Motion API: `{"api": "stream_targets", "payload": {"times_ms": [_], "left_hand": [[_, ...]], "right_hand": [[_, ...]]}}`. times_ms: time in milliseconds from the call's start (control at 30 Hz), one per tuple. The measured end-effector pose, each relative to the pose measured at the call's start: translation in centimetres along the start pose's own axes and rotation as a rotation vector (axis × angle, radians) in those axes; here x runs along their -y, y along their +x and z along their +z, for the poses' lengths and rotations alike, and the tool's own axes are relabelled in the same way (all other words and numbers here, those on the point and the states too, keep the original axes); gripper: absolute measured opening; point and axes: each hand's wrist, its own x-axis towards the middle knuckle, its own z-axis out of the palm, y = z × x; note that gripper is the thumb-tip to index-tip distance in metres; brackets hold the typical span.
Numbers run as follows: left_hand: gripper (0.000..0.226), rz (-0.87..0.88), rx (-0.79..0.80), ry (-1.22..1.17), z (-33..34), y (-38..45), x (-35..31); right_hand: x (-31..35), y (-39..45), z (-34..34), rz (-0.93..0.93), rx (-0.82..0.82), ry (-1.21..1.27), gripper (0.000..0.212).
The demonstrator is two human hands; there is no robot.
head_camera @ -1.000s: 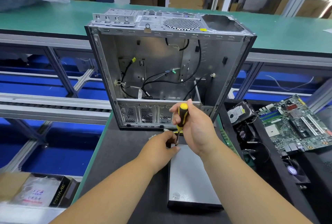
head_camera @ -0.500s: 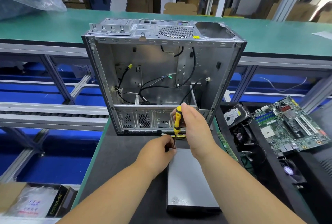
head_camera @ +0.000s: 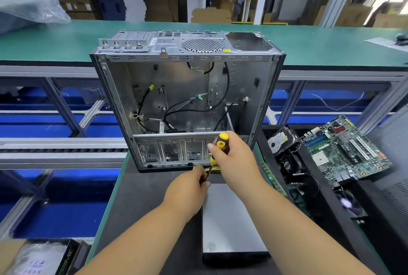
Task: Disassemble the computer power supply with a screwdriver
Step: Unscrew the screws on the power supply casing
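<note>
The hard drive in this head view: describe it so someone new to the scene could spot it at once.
Start at the open computer case standing on the dark mat, then look right to the black bin of pulled parts. The hard drive lies at the bin's far left corner, beside the green motherboard. It alone is a silver-black block with a white label.

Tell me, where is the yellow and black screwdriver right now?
The screwdriver is in the middle of the head view, held upright by the right hand, just in front of the empty computer case and over the far end of the grey power supply.
</note>
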Motion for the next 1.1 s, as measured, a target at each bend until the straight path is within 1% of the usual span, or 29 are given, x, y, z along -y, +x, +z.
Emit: {"api": "stream_targets", "payload": {"times_ms": [133, 267, 367, 433, 567, 733, 833, 900, 1000, 1100], "left_hand": [[0.015, -0.023, -0.033, -0.08, -0.3, 0.2, 0.0], [0.02, -0.049, -0.061, -0.284, -0.3, 0.3, -0.9], [0.02, -0.013, -0.043, -0.367, 0.2, 0.3, -2.9], [0.018, 0.031, -0.002, -0.392, 1.0, 0.4, -4.7], [0.017, 0.138, 0.059, -0.327, 3.4, 0.4, -8.9], [0.03, 0.217, 0.109, -0.214, 6.9, -0.6, -13.7], [0.032, 0.302, 0.154, -0.144, 8.8, -1.7, -16.9], [0.033, 0.345, 0.167, -0.13, 9.9, -2.5, -18.8], [0.033, 0.346, 0.175, -0.124, 11.6, -3.6, -20.9], [0.033, 0.324, 0.204, 0.001, 13.4, -4.1, -22.3]], "right_hand": [[-0.1, -0.6, -1.3, 0.013, -0.127, 0.128, 0.018], [-0.8, -1.1, -3.4, 0.028, -0.265, 0.202, 0.019], [-1.7, -1.5, -5.5, 0.062, -0.322, 0.254, 0.018], [-2.6, -2.1, -7.1, 0.073, -0.346, 0.271, 0.018], [-4.7, -3.8, -10.9, 0.095, -0.43, 0.268, 0.025], [-7.9, -6.8, -16.2, 0.191, -0.526, 0.266, 0.036], [-9.7, -8.6, -18.8, 0.258, -0.588, 0.285, 0.036], [-10.9, -9.8, -20.2, 0.271, -0.636, 0.243, 0.036], [-12.6, -11.1, -21.8, 0.298, -0.673, 0.214, 0.036], [-14.1, -11.8, -23.2, 0.334, -0.656, 0.212, 0.034]]}}
